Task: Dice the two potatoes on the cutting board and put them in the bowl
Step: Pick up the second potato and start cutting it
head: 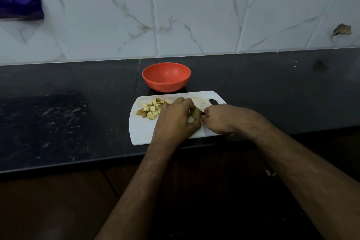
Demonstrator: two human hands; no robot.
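Potato piece (195,113), the part not yet diced, lies near the middle of the cutting board (142,132), which sits at the front edge of the counter (58,122). The left hand (175,121) curls its fingers over this piece and pins it down. The right hand (218,118) is closed around a knife; only a dark sliver of blade shows at the piece, and the handle is hidden. The step in hand is judged to be dicing, well along. Diced cubes (152,110) are heaped at the board's far left corner. Beyond the board's far edge, just beside it, stands the red bowl (166,77), holding nothing visible. The next move calls for short downward cuts with the left fingertips kept back from the blade, then transfer of all cubes into the bowl.
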